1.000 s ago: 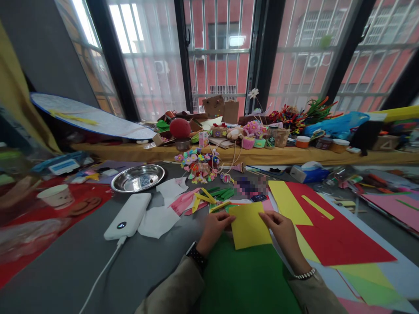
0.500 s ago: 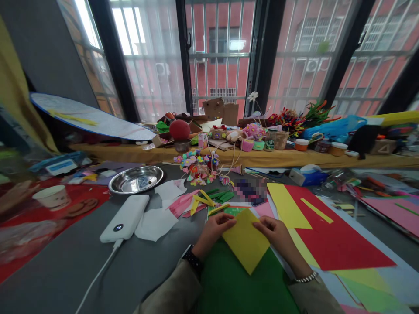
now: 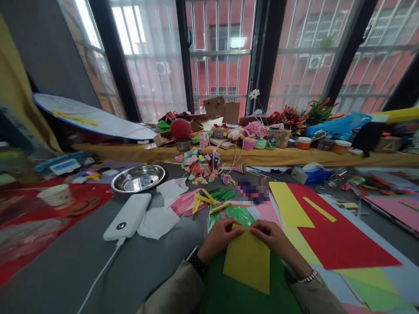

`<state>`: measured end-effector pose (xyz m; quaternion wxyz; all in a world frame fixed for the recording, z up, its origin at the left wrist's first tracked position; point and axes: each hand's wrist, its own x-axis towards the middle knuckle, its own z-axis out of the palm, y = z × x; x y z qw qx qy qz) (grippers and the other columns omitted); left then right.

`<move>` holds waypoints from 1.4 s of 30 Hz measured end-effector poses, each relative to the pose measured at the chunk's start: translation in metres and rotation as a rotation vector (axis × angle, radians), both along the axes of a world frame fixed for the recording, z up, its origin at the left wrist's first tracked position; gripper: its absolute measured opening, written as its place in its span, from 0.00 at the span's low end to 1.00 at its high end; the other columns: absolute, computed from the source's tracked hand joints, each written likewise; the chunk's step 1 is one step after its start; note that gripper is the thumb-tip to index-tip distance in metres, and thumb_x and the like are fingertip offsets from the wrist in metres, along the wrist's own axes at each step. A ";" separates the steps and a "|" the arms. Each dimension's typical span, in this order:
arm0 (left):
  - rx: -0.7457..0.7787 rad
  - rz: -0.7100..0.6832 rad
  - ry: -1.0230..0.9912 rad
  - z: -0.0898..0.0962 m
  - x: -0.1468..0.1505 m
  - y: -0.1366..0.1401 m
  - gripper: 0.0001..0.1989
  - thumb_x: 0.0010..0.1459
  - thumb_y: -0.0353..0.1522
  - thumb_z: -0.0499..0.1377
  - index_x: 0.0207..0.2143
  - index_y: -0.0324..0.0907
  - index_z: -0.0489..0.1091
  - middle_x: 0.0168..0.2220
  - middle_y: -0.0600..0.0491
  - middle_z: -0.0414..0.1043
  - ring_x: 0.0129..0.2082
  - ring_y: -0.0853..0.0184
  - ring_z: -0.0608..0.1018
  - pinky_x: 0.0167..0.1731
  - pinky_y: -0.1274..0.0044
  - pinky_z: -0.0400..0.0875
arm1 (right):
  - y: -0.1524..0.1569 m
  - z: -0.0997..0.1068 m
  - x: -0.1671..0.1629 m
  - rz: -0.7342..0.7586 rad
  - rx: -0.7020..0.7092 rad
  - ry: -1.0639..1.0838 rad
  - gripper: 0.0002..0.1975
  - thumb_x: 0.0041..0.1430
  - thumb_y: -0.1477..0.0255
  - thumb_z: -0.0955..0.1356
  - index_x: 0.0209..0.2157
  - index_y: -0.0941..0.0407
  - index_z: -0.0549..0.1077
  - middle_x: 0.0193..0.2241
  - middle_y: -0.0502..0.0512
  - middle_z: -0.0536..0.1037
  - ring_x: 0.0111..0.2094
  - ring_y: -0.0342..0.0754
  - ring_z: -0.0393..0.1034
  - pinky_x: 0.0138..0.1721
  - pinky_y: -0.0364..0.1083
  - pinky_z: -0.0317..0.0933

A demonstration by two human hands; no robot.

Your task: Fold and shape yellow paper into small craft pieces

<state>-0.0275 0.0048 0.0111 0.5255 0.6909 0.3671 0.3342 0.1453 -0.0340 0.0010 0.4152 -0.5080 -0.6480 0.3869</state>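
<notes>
A sheet of yellow paper (image 3: 248, 261) hangs between my two hands, its top edge pinched and its wider lower part angled toward me. My left hand (image 3: 222, 237), with a dark watch at the wrist, grips the upper left of the sheet between thumb and fingers. On the upper right, my right hand (image 3: 270, 235) pinches the same edge close beside it; a beaded bracelet circles that wrist. Beneath the sheet lies a dark green sheet (image 3: 242, 301). Folded green strips (image 3: 222, 194) and yellow strips (image 3: 204, 198) lie just beyond my hands.
Red card (image 3: 343, 240) and yellow paper (image 3: 291, 205) lie to the right. A white power bank (image 3: 127, 218) with a cable, white paper scraps (image 3: 159, 222) and a metal dish (image 3: 139, 179) are on the left. Crafts crowd the windowsill (image 3: 209, 157) behind.
The yellow paper has turned from a diamond position to a more upright one and come slightly lower. My hands have drawn closer together along its top edge.
</notes>
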 end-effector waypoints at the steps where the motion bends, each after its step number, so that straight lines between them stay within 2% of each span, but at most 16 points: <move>1: 0.061 0.005 0.038 0.000 0.001 -0.001 0.11 0.42 0.37 0.57 0.24 0.38 0.71 0.21 0.54 0.67 0.21 0.71 0.65 0.20 0.82 0.54 | 0.000 0.001 -0.001 0.014 0.011 -0.022 0.11 0.47 0.64 0.63 0.23 0.58 0.68 0.18 0.47 0.64 0.20 0.41 0.57 0.19 0.38 0.48; 4: 0.190 -0.021 0.134 0.000 0.001 -0.002 0.12 0.45 0.38 0.53 0.24 0.38 0.70 0.21 0.54 0.67 0.21 0.71 0.65 0.20 0.82 0.54 | -0.001 0.002 -0.004 0.027 0.013 -0.031 0.10 0.47 0.65 0.63 0.22 0.58 0.68 0.18 0.47 0.64 0.21 0.41 0.57 0.20 0.38 0.48; 6: 0.210 -0.025 0.135 0.000 0.001 -0.001 0.12 0.46 0.37 0.53 0.24 0.39 0.70 0.21 0.54 0.67 0.21 0.70 0.65 0.20 0.82 0.54 | 0.000 0.002 -0.003 0.030 -0.013 0.016 0.10 0.47 0.66 0.63 0.22 0.59 0.67 0.18 0.46 0.64 0.21 0.41 0.57 0.21 0.38 0.49; 9: 0.224 0.039 0.093 0.003 -0.001 0.002 0.11 0.45 0.37 0.53 0.23 0.39 0.69 0.22 0.52 0.68 0.22 0.69 0.66 0.21 0.81 0.55 | 0.001 0.003 0.001 -0.013 -0.050 0.114 0.10 0.46 0.65 0.63 0.22 0.59 0.67 0.18 0.46 0.64 0.21 0.41 0.57 0.22 0.39 0.49; 16: 0.154 0.149 0.007 0.004 -0.005 0.007 0.11 0.43 0.38 0.55 0.21 0.39 0.68 0.21 0.53 0.66 0.21 0.70 0.65 0.20 0.81 0.54 | 0.000 0.006 0.017 -0.162 -0.056 0.252 0.11 0.45 0.65 0.65 0.22 0.59 0.69 0.18 0.48 0.66 0.22 0.42 0.59 0.24 0.40 0.53; 20: 0.071 0.210 -0.053 -0.001 -0.010 0.013 0.12 0.42 0.39 0.56 0.22 0.38 0.67 0.20 0.54 0.65 0.21 0.70 0.64 0.21 0.81 0.53 | 0.002 0.004 0.024 -0.296 -0.036 0.373 0.10 0.44 0.65 0.65 0.24 0.59 0.69 0.21 0.51 0.69 0.23 0.42 0.60 0.25 0.40 0.55; 22: 0.047 0.211 -0.057 -0.002 -0.010 0.014 0.12 0.42 0.39 0.56 0.22 0.38 0.66 0.20 0.55 0.65 0.20 0.71 0.63 0.20 0.82 0.53 | 0.001 0.004 0.022 -0.299 -0.025 0.392 0.11 0.45 0.65 0.65 0.26 0.59 0.69 0.22 0.51 0.69 0.24 0.42 0.61 0.26 0.40 0.55; 26: 0.086 0.135 -0.035 -0.002 -0.005 0.009 0.11 0.44 0.38 0.55 0.22 0.38 0.66 0.21 0.54 0.65 0.21 0.70 0.64 0.20 0.81 0.54 | 0.000 0.004 0.008 -0.088 -0.079 0.270 0.12 0.46 0.65 0.65 0.30 0.59 0.68 0.25 0.51 0.69 0.27 0.45 0.63 0.27 0.41 0.56; 28: 0.117 0.083 -0.007 0.000 -0.003 0.006 0.11 0.45 0.38 0.54 0.22 0.39 0.67 0.22 0.53 0.66 0.22 0.69 0.66 0.21 0.81 0.56 | 0.000 0.002 0.002 -0.054 -0.084 0.158 0.12 0.45 0.64 0.65 0.28 0.59 0.68 0.24 0.51 0.69 0.26 0.45 0.63 0.24 0.40 0.55; 31: 0.161 0.019 0.052 0.002 -0.002 0.004 0.11 0.45 0.37 0.54 0.24 0.39 0.69 0.24 0.51 0.68 0.25 0.67 0.68 0.24 0.80 0.58 | 0.000 0.000 -0.002 -0.054 -0.057 0.048 0.12 0.45 0.64 0.64 0.24 0.60 0.68 0.21 0.49 0.67 0.24 0.44 0.62 0.22 0.39 0.54; 35: 0.191 -0.039 0.120 0.001 -0.002 0.003 0.12 0.46 0.38 0.53 0.25 0.39 0.71 0.26 0.51 0.70 0.27 0.66 0.70 0.27 0.79 0.60 | -0.002 0.003 -0.004 -0.024 -0.029 -0.013 0.12 0.47 0.64 0.63 0.24 0.60 0.68 0.22 0.50 0.68 0.25 0.44 0.62 0.23 0.40 0.54; 42: 0.166 -0.060 0.187 -0.001 -0.005 0.009 0.16 0.48 0.39 0.50 0.27 0.36 0.71 0.25 0.52 0.71 0.26 0.68 0.70 0.24 0.80 0.61 | -0.002 0.006 -0.002 -0.082 0.009 -0.068 0.13 0.47 0.64 0.63 0.22 0.59 0.69 0.22 0.51 0.69 0.26 0.46 0.63 0.25 0.40 0.54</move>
